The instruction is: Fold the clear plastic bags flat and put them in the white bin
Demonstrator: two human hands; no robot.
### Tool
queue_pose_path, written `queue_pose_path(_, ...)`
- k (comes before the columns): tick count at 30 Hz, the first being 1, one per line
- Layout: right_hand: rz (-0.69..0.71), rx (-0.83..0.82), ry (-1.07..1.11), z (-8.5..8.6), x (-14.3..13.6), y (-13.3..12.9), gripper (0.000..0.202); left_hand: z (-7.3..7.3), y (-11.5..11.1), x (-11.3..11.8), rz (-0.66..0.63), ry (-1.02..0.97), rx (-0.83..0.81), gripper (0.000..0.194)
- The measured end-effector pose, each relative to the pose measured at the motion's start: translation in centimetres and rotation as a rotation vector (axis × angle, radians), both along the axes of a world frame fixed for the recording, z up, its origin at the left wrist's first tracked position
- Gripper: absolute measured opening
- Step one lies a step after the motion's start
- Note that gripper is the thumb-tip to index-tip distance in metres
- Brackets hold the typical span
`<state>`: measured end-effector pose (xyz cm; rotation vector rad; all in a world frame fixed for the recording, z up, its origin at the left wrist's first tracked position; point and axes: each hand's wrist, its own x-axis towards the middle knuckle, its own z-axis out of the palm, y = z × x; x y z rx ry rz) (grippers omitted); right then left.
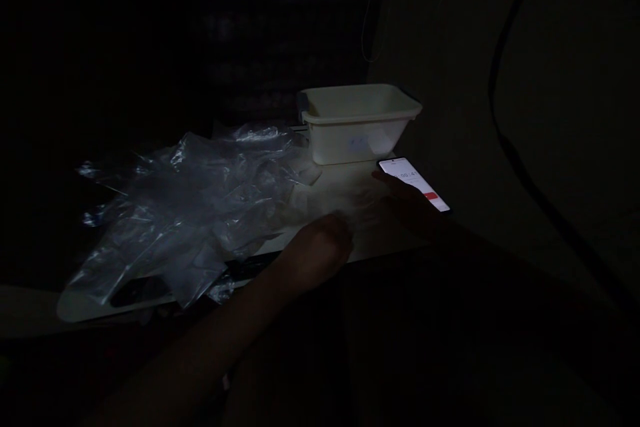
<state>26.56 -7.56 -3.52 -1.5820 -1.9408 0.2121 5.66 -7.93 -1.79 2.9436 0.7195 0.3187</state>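
Note:
My left hand point(320, 248) is curled closed over the near edge of a pale board point(367, 250). What its fingers grip is hidden, though a faint, blurred sheet of clear plastic point(345, 203) lies just beyond it. Facing it from the right, my right hand point(407, 205) is mostly in shadow, with its fingers stretched left and apart beside a lit phone point(434, 196). A loose heap of crumpled clear plastic bags point(200, 187) spreads over the left side of the board.
At the back of the board stands a cream plastic tub point(357, 140) with a dark handle. A dark cable point(493, 93) hangs down the wall on the right. The room is very dark, and little shows beyond the phone's glow.

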Motion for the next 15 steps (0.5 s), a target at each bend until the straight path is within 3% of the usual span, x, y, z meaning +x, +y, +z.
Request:
queue_pose_path(5,-0.117,0.026,-0.037,-0.1,0.1,-0.4,0.043,0.1,0.1,1.4,-0.015,0.146,0.058,0.022)
queue_pose_path(10,-0.125,-0.018,-0.091,-0.1,0.0,-1.0,0.042,-0.2,0.3,1.7,-0.026,0.200,0.093,0.021)
queue_pose_path(13,-0.120,-0.013,-0.086,-0.3,0.2,-1.0,0.041,-0.1,0.3,1.6,-0.002,0.127,0.078,0.021)
queue_pose_path(15,-0.113,0.030,-0.095,-0.4,0.5,-0.7,0.041,0.5,0.6,1.2,0.054,-0.031,-0.030,0.020)
